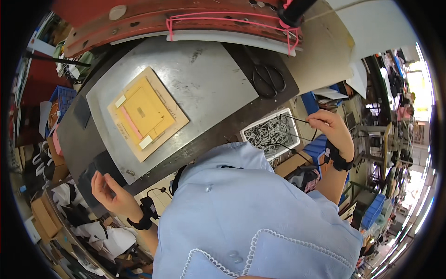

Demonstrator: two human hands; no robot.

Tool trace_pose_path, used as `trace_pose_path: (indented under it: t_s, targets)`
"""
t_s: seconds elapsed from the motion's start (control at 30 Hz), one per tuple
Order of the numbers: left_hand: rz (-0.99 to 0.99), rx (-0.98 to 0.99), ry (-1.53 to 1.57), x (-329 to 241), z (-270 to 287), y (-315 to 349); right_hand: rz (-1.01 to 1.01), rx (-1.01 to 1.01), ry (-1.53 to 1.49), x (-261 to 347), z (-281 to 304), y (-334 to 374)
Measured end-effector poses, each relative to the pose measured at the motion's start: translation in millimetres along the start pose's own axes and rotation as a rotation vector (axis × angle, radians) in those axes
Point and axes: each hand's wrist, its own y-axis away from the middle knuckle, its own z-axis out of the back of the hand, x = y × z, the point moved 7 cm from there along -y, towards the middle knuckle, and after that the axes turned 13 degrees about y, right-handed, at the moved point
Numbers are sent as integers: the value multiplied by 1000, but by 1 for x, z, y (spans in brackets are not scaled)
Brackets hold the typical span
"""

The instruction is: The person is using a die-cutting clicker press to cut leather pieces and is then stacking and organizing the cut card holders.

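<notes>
My right hand [330, 128] pinches one end of a thin dark strip [295, 119], which reaches out over a white bin [297, 139]. Inside the bin lies a tangle of small grey and black cut pieces [269, 135]. My left hand [109, 193] hovers by black sheet material [100, 169] at the table's left side, fingers curved and apart, with nothing visible between them. Between the hands, a yellow cutting die board [144, 109] with a pink strip and two pale pads rests on a grey metal plate [204, 88].
Above the plate spans a red press beam [153, 23] with pink cord strung along it. Black-handled scissors [269, 81] lie right of the plate. Blue crates [374, 211] stand at the right, another blue crate [65, 97] at the far left. Boxes and white cloth [104, 237] sit lower left.
</notes>
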Motion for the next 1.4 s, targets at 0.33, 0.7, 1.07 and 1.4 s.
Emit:
trace_pose_path:
  t_s: [0.33,0.7,1.07,1.4]
  targets:
    - [-64,89,1,-24,-22,2,224,286,-90,73,-107,-33]
    - [467,-247,7,126,145,33,726,1075,-241,241,-231,-3]
    - [590,42,-321,201,197,-37,1325,-90,485,397,-335,13]
    - [459,23,-150,223,194,-48,1150,35,389,432,-393,24]
